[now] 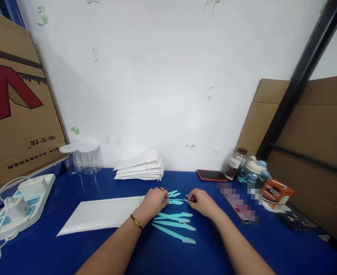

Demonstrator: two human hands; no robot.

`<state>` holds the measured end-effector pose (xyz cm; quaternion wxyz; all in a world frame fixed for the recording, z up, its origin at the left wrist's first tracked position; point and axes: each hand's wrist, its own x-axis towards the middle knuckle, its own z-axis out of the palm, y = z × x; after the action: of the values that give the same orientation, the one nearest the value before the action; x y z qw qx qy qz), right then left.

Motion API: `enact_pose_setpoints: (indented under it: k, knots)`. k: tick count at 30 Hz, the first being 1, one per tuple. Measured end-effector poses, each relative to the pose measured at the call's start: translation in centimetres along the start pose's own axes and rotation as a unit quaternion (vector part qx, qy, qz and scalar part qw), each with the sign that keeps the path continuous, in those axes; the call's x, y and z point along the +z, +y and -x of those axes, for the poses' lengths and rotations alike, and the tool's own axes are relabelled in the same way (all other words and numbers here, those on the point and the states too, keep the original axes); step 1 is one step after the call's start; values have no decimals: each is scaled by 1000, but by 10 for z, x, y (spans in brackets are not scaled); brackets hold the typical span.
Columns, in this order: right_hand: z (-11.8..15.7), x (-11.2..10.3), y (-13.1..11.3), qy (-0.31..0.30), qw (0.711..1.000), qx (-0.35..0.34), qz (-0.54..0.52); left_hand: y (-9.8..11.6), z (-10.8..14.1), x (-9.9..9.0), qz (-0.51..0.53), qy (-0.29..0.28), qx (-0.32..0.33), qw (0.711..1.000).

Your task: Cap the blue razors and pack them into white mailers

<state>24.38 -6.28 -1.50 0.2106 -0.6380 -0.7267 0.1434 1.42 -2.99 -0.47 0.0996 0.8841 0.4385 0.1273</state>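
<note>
Between the fingers of my left hand [156, 201] is a turquoise eyebrow razor [175, 199], its blade end pointing right. My right hand [198, 202] pinches a small clear blade cap [186, 198] at the tip of that razor; whether the cap still touches the blade is too small to tell. Several more turquoise eyebrow razors [172, 229] lie fanned out on the table in front of my hands, blade ends to the right. A few others [174, 193] rest just behind the held one. A white padded mailer [99, 214] lies flat, partly under my left hand.
A stack of white mailers [140, 168] lies by the wall. Clear jars [89, 160] and a power strip [36, 208] stand left. On the right are a phone [212, 175], a brown-capped bottle [235, 164], a water bottle [253, 170], an orange box [277, 193] and a blurred phone-like object [237, 202].
</note>
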Motion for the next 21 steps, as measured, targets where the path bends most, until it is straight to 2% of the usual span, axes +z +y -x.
enact_pose_setpoints:
  k: [5,12,16,21]
  knots:
    - [1,0,6,-13,999,-12,-36,-1,-1,1,47,-3,-6,999]
    - [0,-2,3,-47,993,12,-109,-10,-4,5,130,-5,-42,991]
    - [1,-3,2,-55,994,21,-91,-11,-5,5,144,11,-45,988]
    - [4,-4,1,-31,997,10,-76,-12,-4,4,145,7,-53,988]
